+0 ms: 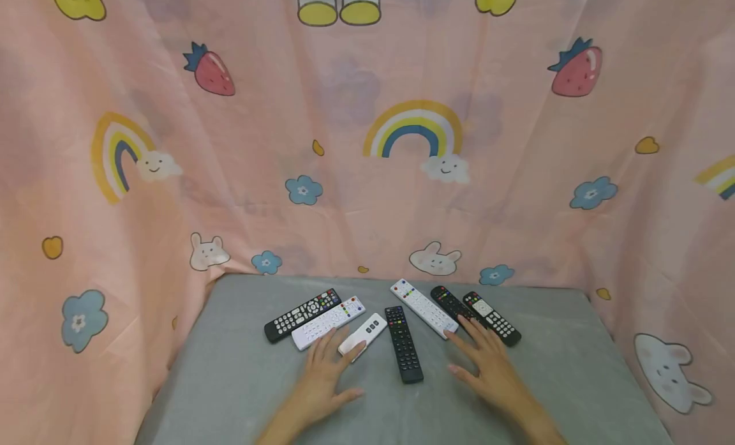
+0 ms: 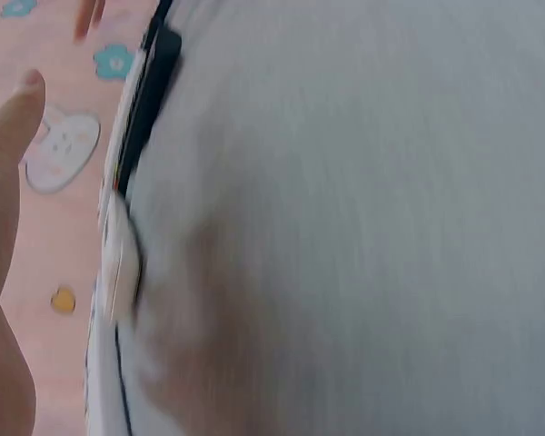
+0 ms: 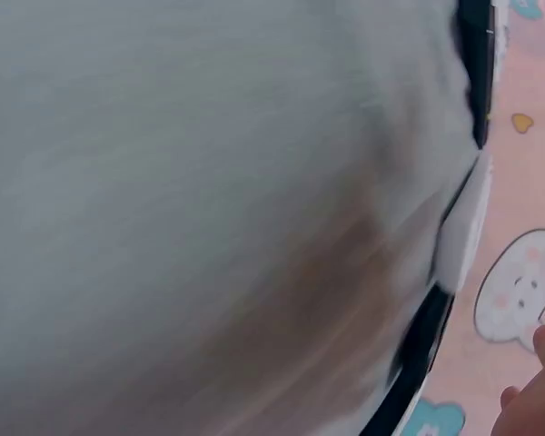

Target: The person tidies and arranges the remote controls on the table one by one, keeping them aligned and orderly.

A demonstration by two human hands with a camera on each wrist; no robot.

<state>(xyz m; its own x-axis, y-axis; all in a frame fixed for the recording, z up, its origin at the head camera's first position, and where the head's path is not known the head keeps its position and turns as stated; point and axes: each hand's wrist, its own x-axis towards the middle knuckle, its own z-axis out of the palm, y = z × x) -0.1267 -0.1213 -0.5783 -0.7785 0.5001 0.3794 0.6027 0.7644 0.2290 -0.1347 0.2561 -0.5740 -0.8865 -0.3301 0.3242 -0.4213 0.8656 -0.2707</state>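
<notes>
Several remote controls lie fanned out on the grey table. My left hand (image 1: 323,380), fingers spread, hovers by the small white remote (image 1: 363,336) and the larger white remote (image 1: 328,322), its fingertips overlapping their near ends in the head view. Behind them is a black remote with white buttons (image 1: 302,315). A slim black remote (image 1: 404,345) lies between the hands. My right hand (image 1: 489,368), also spread and holding nothing, reaches toward the long white remote (image 1: 423,308) and a black remote (image 1: 449,301) partly hidden by its fingers. Rightmost lies another black remote (image 1: 492,318) with a silver pad.
The grey cloth-covered table (image 1: 230,381) ends at the back against a pink curtain (image 1: 367,221) printed with rainbows, rabbits and flowers. The curtain also hangs along both sides.
</notes>
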